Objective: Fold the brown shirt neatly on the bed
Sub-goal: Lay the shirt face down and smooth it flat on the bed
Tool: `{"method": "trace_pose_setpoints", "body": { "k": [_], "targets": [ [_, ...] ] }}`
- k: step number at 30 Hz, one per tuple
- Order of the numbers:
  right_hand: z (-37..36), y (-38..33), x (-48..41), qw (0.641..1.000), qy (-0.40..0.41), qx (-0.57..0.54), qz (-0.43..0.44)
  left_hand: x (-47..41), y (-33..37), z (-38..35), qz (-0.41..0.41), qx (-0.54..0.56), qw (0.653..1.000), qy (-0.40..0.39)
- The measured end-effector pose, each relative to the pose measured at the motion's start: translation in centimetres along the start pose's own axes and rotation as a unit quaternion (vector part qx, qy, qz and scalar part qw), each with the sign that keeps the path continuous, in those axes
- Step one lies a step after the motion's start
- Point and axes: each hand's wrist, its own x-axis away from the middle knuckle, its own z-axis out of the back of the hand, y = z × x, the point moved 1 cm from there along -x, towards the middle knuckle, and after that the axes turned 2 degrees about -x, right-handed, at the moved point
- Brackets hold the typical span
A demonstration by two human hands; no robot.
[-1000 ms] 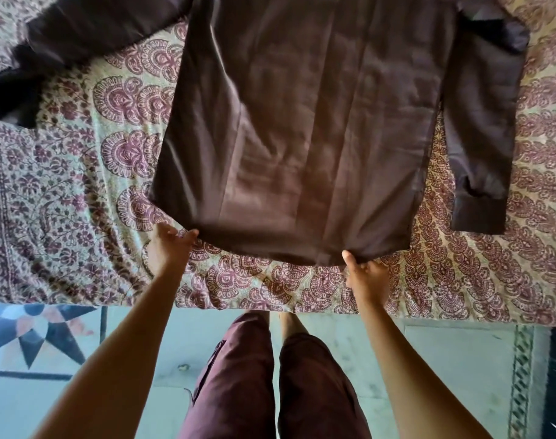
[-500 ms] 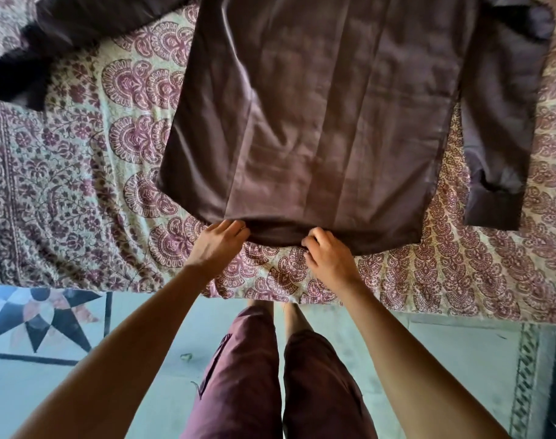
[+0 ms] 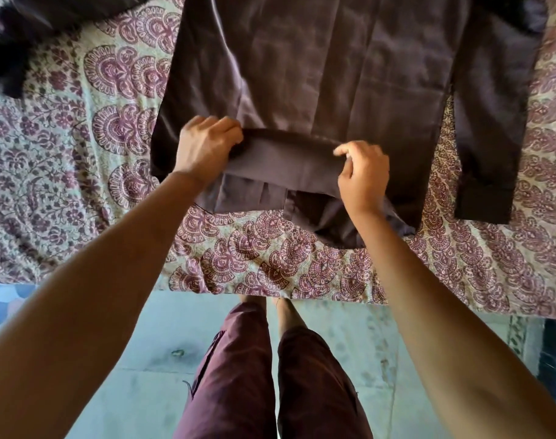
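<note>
The brown shirt (image 3: 333,74) lies flat on the bed (image 3: 80,185); left hand (image 3: 203,150) and right hand (image 3: 363,179) each grip its raised hem.

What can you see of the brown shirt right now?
The brown shirt is dark, smooth, faintly shiny cloth, spread flat on the patterned bedspread, hem nearest the person, collar end out of frame. One sleeve lies straight beside the body, cuff near; the other sleeve angles off up-left. The left hand and right hand grip the hem, turned up over the body.
</note>
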Motion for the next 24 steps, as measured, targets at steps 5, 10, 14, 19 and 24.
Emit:
{"method": "trace_pose_setpoints", "body": {
  "k": [5, 10, 14, 19, 24],
  "targets": [
    [-1.1, 0.1, 1.8, 0.988, -0.097, 0.109, 0.053, 0.4, 1.9, -1.5, 0.076, 0.008, 0.995, -0.071],
    [-2.5, -0.1, 8.1, 0.963, -0.203, 0.104, 0.141, 5.7, 6.6, -2.0, 0.014, 0.137, 0.989, -0.062],
    [-3.1, 0.7, 9.7, 0.972, -0.224, 0.054, 0.046, 9.0, 7.7, -3.6, 0.040, 0.125, 0.980, -0.152],
    [-1.8, 0.2, 6.9, 0.958, -0.175, -0.172, -0.147, 7.7, 7.7, -3.5, 0.081, 0.120, 0.981, -0.133],
    [-0.9, 1.2, 4.4, 0.947, -0.175, -0.179, -0.200, 5.6, 7.5, -2.8, 0.159, 0.207, 0.951, -0.165]
  ]
}}
